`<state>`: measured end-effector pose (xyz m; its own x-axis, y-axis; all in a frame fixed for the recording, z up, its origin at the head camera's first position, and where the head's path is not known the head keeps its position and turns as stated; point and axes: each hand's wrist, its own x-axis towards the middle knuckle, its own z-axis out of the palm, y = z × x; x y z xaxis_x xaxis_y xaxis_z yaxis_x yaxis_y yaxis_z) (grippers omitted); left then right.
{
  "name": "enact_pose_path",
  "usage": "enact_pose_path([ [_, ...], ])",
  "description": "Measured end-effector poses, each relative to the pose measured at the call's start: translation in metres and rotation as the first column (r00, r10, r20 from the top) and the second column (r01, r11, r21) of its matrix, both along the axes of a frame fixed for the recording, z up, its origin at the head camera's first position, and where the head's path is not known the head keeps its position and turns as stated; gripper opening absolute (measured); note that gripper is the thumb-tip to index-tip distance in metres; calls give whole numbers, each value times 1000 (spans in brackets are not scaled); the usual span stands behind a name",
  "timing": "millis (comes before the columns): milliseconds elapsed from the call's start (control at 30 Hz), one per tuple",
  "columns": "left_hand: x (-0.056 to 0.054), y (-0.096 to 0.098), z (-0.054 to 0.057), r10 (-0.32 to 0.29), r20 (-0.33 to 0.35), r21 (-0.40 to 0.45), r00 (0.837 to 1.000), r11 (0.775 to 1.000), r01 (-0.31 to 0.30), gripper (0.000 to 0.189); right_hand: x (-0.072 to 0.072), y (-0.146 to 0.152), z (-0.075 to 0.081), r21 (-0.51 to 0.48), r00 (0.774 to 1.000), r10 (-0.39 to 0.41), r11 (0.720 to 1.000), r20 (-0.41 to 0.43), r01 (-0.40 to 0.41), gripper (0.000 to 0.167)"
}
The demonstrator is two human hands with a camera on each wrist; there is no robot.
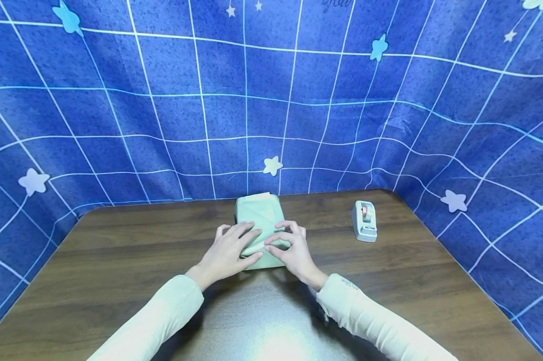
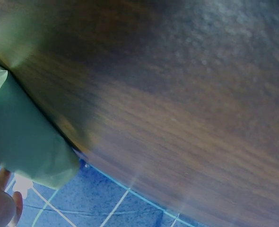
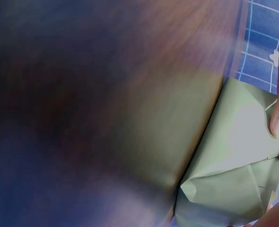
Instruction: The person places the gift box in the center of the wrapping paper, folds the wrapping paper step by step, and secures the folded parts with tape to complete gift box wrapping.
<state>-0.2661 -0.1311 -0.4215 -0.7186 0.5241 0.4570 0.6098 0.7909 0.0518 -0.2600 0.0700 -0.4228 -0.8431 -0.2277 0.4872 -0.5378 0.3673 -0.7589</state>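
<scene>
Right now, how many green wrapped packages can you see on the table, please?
1: the green package lies on the table, with the left hand and the right hand touching and partly covering it. No other shows.

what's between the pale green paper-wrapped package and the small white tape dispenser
In the head view, the right hand is at the package; past it, only bare brown wood-grain tabletop lies before the dispenser.

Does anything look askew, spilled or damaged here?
The green paper-wrapped parcel looks slightly untidy: a folded paper corner juts out at one end, perhaps just unfinished wrapping. The tape dispenser stands upright, and no spill shows.
</scene>
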Motion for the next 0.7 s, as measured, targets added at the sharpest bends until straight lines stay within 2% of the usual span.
enact_pose_path([
  [267,0,0,2,-12,-8,4,1000,1000,12,57,2,-4,2,24,998,-51,998,48,50,10],
  [467,-2,-1,2,-5,14,-9,1000,1000,6,58,1,-5,5,40,994,-77,996,80,74,12],
  [700,-2,-1,2,-12,17,-2,1000,1000,12,58,2,-6,6,46,994,-83,996,74,80,10],
])
